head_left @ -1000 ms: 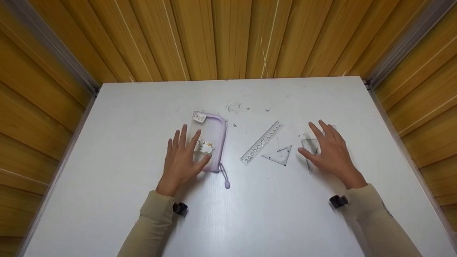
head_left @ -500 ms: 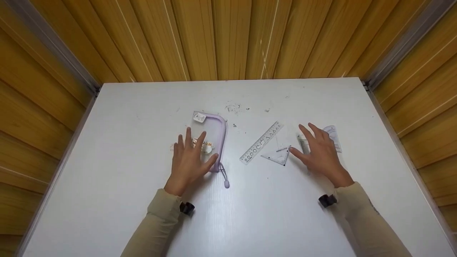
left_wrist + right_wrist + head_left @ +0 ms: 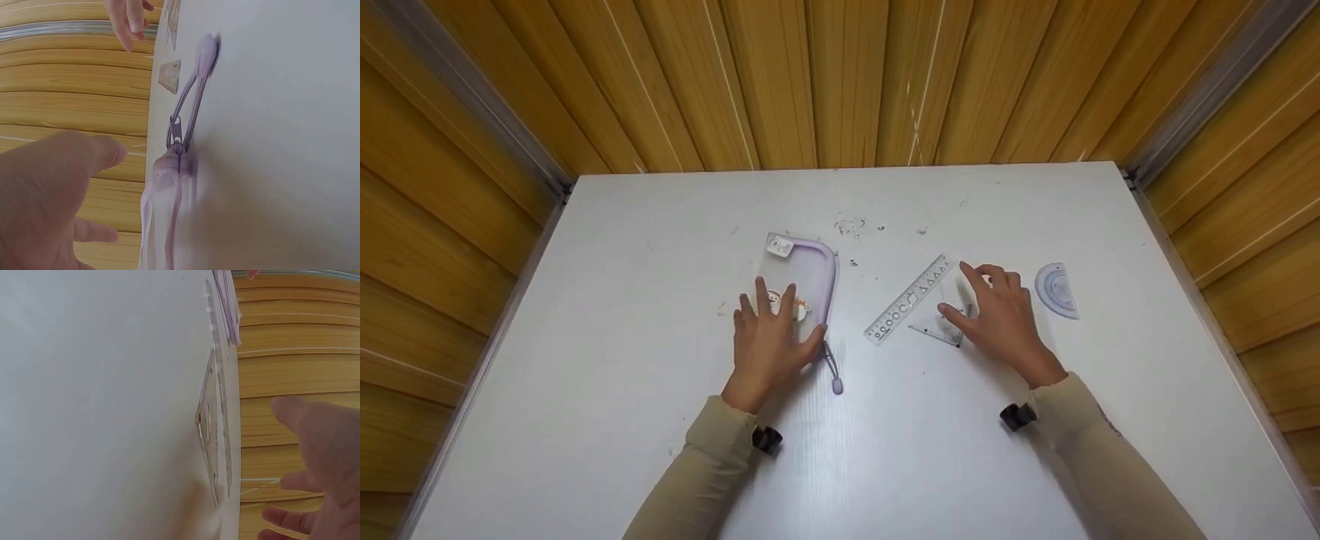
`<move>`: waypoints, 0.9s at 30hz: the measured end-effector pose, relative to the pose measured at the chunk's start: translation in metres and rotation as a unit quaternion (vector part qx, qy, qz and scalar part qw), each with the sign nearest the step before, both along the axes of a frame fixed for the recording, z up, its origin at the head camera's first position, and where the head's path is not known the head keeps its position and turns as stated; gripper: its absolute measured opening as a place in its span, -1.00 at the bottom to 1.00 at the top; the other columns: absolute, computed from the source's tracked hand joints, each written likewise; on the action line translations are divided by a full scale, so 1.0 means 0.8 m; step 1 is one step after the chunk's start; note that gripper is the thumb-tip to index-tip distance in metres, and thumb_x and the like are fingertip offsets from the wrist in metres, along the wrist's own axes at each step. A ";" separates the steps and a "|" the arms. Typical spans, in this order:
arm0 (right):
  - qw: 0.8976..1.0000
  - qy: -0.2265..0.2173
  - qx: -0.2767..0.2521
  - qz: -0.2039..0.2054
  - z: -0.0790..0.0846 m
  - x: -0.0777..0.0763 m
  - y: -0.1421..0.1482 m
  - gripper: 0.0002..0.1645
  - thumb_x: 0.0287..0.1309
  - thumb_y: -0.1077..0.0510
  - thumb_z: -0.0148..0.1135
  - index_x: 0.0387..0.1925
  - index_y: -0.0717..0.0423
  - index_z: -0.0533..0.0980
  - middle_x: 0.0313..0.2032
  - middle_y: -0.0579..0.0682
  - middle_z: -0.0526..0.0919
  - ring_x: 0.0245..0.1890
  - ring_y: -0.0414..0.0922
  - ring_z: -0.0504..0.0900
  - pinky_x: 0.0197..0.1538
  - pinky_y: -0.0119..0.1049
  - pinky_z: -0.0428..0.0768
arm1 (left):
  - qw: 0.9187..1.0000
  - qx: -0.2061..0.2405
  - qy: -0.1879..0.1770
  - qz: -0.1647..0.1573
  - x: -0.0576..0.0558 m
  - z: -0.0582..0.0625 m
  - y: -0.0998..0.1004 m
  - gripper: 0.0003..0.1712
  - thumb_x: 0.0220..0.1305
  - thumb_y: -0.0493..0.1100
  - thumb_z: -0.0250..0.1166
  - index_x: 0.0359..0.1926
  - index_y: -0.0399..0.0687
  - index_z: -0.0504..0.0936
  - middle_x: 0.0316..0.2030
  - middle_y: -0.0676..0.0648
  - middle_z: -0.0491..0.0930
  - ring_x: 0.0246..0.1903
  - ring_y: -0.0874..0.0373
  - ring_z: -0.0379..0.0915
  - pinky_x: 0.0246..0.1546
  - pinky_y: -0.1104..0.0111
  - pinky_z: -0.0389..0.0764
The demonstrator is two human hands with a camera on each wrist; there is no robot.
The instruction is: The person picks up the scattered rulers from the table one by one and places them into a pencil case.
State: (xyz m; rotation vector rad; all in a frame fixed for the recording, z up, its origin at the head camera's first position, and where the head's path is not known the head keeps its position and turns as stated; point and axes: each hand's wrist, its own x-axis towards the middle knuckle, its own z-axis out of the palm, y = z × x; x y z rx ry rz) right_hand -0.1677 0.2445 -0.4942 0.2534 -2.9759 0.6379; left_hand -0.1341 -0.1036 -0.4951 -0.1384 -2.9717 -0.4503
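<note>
My left hand [image 3: 769, 349], fingers spread, hovers over a clear pencil case [image 3: 802, 266] with lilac trim and a cartoon print. In the left wrist view, that hand [image 3: 50, 197] stays apart from the case's zipped edge [image 3: 166, 174] and looped zip pull [image 3: 206, 56]. Above a clear set square [image 3: 937, 330] is my right hand [image 3: 1001, 322], its fingers loosely bent and partly covering it. The right wrist view has this hand [image 3: 332, 467] off the table, beside the set square [image 3: 203, 419]. A clear ruler [image 3: 907, 300] with cut-out shapes lies diagonally between the hands.
A clear protractor [image 3: 1056, 291] lies right of my right hand. Another set square, seen earlier, is hidden beneath that hand. Dark marks [image 3: 851, 225] spot the white table [image 3: 870, 465]. Wood-patterned walls [image 3: 847, 82] stand behind and at both sides.
My right hand has moved left from near the protractor to the set square by the ruler, uncovering the protractor; its fingers have bent more. My left hand has shifted slightly right and nearer over the case.
</note>
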 end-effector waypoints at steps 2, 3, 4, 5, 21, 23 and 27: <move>1.000 -0.005 -0.003 0.000 0.000 -0.001 -0.005 -0.03 0.25 -0.25 0.34 0.52 0.14 0.26 0.30 0.27 0.34 0.23 0.26 0.24 0.18 0.19 0.24 | 1.000 -0.005 0.017 0.000 0.001 -0.001 0.003 -0.09 0.24 0.38 0.27 0.43 -0.08 0.43 0.43 -0.55 0.17 0.28 -0.66 0.22 0.23 -0.30 0.33; 1.000 -0.008 -0.004 0.000 -0.001 -0.002 -0.007 -0.03 0.26 -0.25 0.34 0.51 0.14 0.27 0.29 0.27 0.35 0.22 0.26 0.25 0.17 0.18 0.24 | 1.000 -0.008 0.027 0.000 0.001 -0.002 0.004 -0.10 0.24 0.37 0.28 0.41 -0.10 0.46 0.41 -0.55 0.20 0.26 -0.63 0.27 0.19 -0.28 0.40; 1.000 -0.011 -0.005 -0.001 -0.001 -0.002 -0.009 -0.04 0.26 -0.25 0.34 0.51 0.14 0.28 0.29 0.27 0.36 0.22 0.26 0.25 0.17 0.17 0.24 | 0.999 -0.009 0.036 0.001 0.002 -0.004 0.005 -0.12 0.23 0.36 0.30 0.38 -0.11 0.48 0.39 -0.55 0.24 0.23 -0.60 0.32 0.14 -0.25 0.46; 1.000 -0.014 -0.006 -0.001 -0.001 -0.003 -0.011 -0.04 0.26 -0.25 0.33 0.51 0.14 0.28 0.28 0.27 0.36 0.22 0.25 0.26 0.17 0.16 0.24 | 0.999 -0.009 0.046 0.001 0.003 -0.005 0.006 -0.13 0.22 0.35 0.31 0.35 -0.13 0.51 0.37 -0.55 0.27 0.20 -0.57 0.37 0.07 -0.23 0.52; 0.999 -0.028 -0.018 -0.038 -0.007 -0.008 -0.045 -0.12 0.24 -0.22 0.37 0.42 0.17 0.39 0.20 0.31 0.46 0.17 0.26 0.33 0.13 0.16 0.28 | 0.999 -0.009 0.038 0.015 0.004 -0.013 0.017 -0.16 0.14 0.32 0.39 0.22 -0.21 0.57 0.24 -0.57 0.40 0.07 -0.53 0.46 -0.27 -0.17 0.65; 0.999 -0.027 -0.018 -0.040 -0.008 -0.009 -0.049 -0.12 0.23 -0.22 0.37 0.41 0.18 0.40 0.18 0.32 0.47 0.15 0.26 0.35 0.11 0.15 0.29 | 0.999 -0.006 0.038 0.013 0.005 -0.013 0.017 -0.17 0.13 0.31 0.41 0.20 -0.22 0.57 0.23 -0.56 0.41 0.07 -0.53 0.46 -0.26 -0.18 0.64; 0.998 -0.029 -0.014 -0.046 -0.011 -0.011 -0.056 -0.12 0.22 -0.23 0.38 0.40 0.20 0.42 0.16 0.32 0.49 0.13 0.26 0.37 0.11 0.15 0.29 | 0.999 -0.004 0.048 0.010 0.007 -0.015 0.018 -0.20 0.11 0.31 0.42 0.14 -0.23 0.60 0.17 -0.54 0.46 0.05 -0.50 0.46 -0.28 -0.18 0.64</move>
